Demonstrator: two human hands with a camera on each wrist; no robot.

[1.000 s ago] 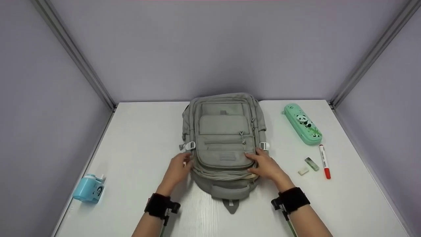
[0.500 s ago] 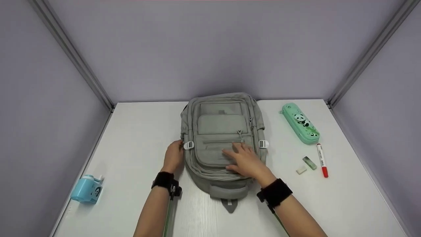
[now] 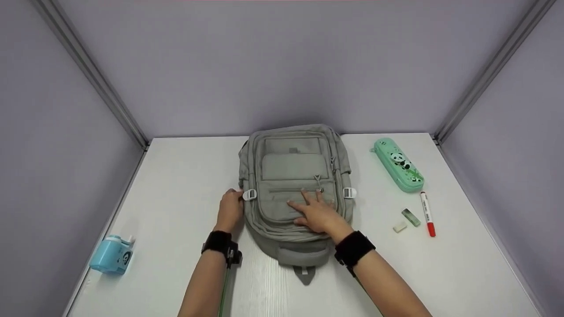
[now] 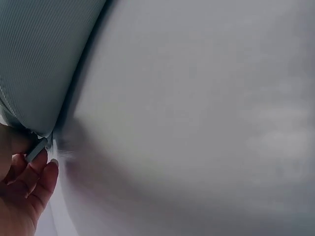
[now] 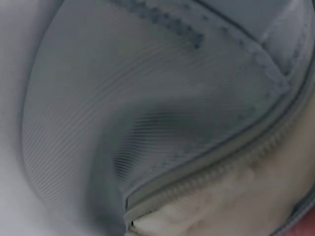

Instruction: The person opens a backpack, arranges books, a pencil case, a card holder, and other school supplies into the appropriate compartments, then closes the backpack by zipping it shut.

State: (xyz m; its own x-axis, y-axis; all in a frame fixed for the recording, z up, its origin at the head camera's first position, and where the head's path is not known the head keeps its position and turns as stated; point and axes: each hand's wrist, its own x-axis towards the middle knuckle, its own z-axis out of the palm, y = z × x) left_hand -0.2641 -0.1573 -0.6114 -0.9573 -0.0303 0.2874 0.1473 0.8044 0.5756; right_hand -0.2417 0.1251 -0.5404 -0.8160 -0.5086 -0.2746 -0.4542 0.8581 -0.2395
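Note:
A grey-green backpack (image 3: 295, 165) lies front side up on the white table, its carry handle toward me. At its left edge, beside the white buckle (image 3: 250, 194), my left hand (image 3: 230, 209) pinches a small grey zipper pull (image 4: 37, 149), seen close up in the left wrist view. My right hand (image 3: 318, 215) rests on the lower front pocket with its fingers spread. In the right wrist view, a zipper track (image 5: 211, 174) curves along ribbed grey cloth with a cream lining below; only a sliver of the hand shows at the corner.
To the right lie a green panda pencil case (image 3: 399, 165), a red-capped white marker (image 3: 427, 214), a small green-and-white block (image 3: 411, 217) and a small cream block (image 3: 400, 227). A blue pencil sharpener-like thing (image 3: 111, 255) stands far left. Grey panels wall the table.
My left hand has moved up the backpack's left side to the zipper pull. My right hand has left the right edge and moved left onto the front pocket, fingers spread.

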